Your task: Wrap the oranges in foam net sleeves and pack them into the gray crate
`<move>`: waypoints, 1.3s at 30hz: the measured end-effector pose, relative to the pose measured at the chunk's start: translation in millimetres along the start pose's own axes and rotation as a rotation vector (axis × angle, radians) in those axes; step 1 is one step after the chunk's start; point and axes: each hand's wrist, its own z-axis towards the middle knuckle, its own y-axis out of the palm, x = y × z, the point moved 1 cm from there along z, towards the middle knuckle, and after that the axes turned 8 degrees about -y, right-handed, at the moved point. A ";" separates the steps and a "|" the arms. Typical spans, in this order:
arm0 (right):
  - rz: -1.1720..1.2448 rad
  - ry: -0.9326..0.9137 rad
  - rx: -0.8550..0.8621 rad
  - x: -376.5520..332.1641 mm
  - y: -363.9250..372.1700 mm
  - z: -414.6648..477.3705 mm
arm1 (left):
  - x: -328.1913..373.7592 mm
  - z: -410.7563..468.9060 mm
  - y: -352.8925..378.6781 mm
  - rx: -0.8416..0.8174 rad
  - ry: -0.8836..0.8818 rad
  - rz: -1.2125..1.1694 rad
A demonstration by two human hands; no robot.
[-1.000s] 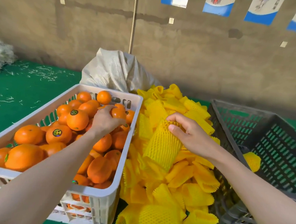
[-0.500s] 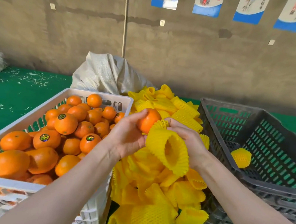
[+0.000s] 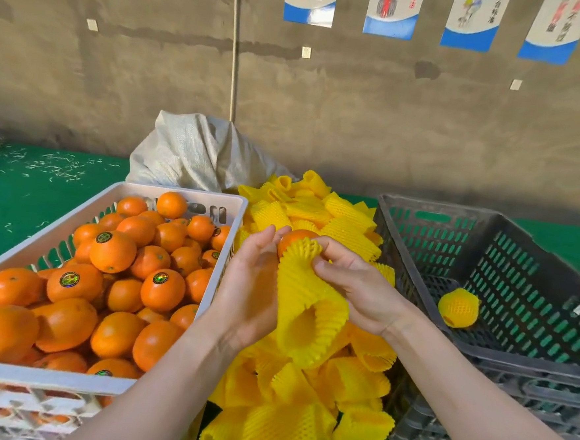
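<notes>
The lower left is filled by the white crate (image 3: 180,191), heaped with oranges (image 3: 113,252) to its rim. The centre is blocked by the pile of foam sleeves (image 3: 301,426), lying between both crates, and by a white sack (image 3: 197,151) behind it. Open room is offered at right inside the gray crate (image 3: 528,370), where one wrapped orange (image 3: 459,307) lies near the left wall. Bare green surface (image 3: 25,201) is left at upper left.

Pale woven sack (image 3: 197,155) against the concrete wall (image 3: 391,124), blue-edged posters (image 3: 310,1) above, green mat (image 3: 26,194) below.
</notes>
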 end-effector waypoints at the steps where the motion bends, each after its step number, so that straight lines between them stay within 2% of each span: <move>1: 0.006 -0.004 0.015 -0.3 -0.3 -0.2 | -1.9 -0.9 -1.4 -0.019 0.011 -0.002; 5: -0.035 -0.038 0.047 -1.5 0.6 -1.8 | -13.6 1.9 -5.2 0.120 0.066 0.191; 9: -0.256 -0.118 0.097 -0.8 5.1 -1.8 | -22.5 2.7 -7.1 0.256 0.289 0.523; 11: -0.303 -0.160 0.168 2.4 7.7 -0.3 | -24.1 2.3 -12.2 0.297 0.346 0.598; 14: -0.320 -0.236 0.284 5.7 9.9 -2.2 | -21.1 1.8 -16.0 0.374 0.300 0.455; 16: -0.397 -0.290 0.358 6.3 9.3 -4.9 | -18.4 2.4 -17.1 0.336 0.278 0.407; 20: -0.647 -0.371 0.402 8.3 10.7 -9.4 | -14.2 5.0 -14.9 0.269 0.162 0.194; 22: -0.699 -0.417 0.435 7.5 12.4 -9.6 | -14.6 9.6 -16.9 0.296 0.101 0.111; 24: -0.693 -0.425 0.475 6.1 11.6 -7.6 | -13.7 9.7 -14.8 0.339 0.054 0.078; 32: -0.570 -0.397 0.588 12.2 12.9 -4.3 | -17.6 10.2 -23.1 0.367 0.087 0.217; 36: -0.410 -0.353 0.645 20.6 18.5 -6.7 | -19.4 11.0 -16.9 0.538 0.162 0.379; 39: -0.226 -0.257 0.684 23.2 21.6 -6.2 | -18.8 10.1 -15.9 0.699 0.329 0.466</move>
